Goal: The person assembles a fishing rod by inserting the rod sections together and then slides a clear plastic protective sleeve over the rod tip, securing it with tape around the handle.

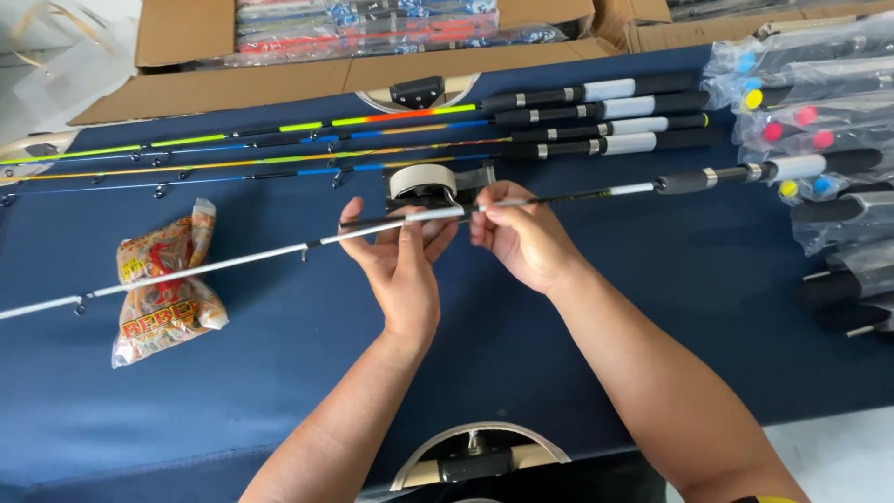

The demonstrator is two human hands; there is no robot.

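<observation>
Blue cloth point(559, 345) is spread over the table, and four coloured rods point(372, 140) are laid along its far side. Across the middle a white fishing rod point(214, 265) is held level, pinched between the left hand point(402, 256) and the right hand point(521, 233), both closed around its shaft. A tape dispenser point(430, 183) sits just behind the fingers; a snack packet point(168, 284) lies under the rod's thin end.

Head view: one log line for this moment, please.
left hand: pinching white fishing rod | right hand: pinching same rod | behind: tape dispenser | left: snack bag | surface: blue table
</observation>
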